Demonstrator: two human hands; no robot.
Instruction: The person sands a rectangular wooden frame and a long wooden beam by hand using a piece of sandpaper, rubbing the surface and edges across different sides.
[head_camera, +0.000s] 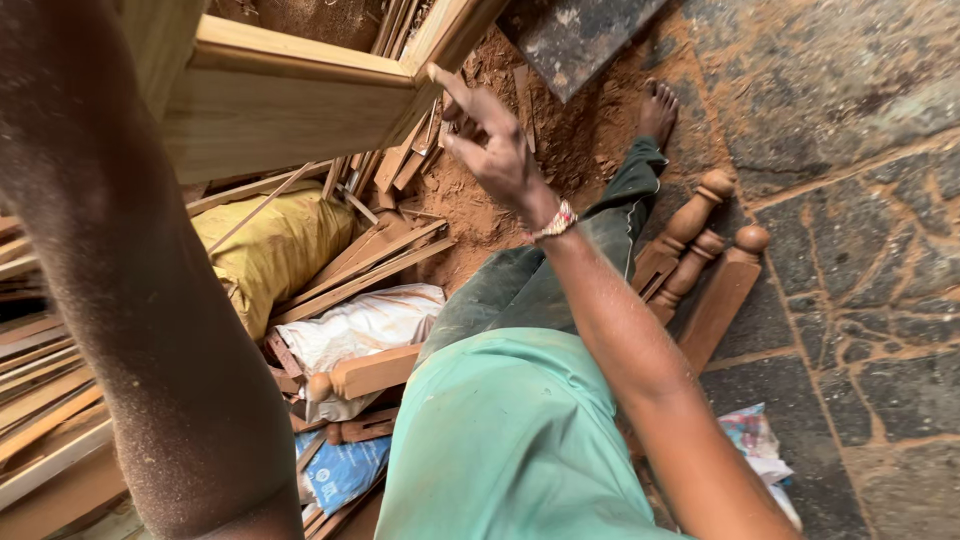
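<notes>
While lifted to the lower corner of a pale wooden frame (290, 110), spread and empty rather than clenched: right hand (497, 150), forefinger stretched up to touch the frame's edge, other fingers loosely curled and apart, apparently feeling or steadying the corner instead of gripping it. At the wrist, a beaded band (555, 222). Left hand out of shot, so no telling whether open or closed; only the dusty left forearm (150, 300) visible, rising across the foreground towards the frame's near side, likely bracing it there. Frame itself tilted overhead at upper left, clear of the clutter below. Beneath, teal shirt (510, 440), dark green trousers (520, 280) and a bare foot (657, 110) planted in red sawdust (560, 120), probably for balance. Leftwards, a yellow sack (270, 245) and a white sack (365, 325) wedged among loose timber strips (360, 265), seemingly piled as offcuts. Rightwards, three turned wooden posts (700, 270) lying side by side on stone paving (870, 300), touching one another, just beside the leg. Near the bottom edge, a blue bag (340, 470) and a crumpled wrapper (755, 440).
</notes>
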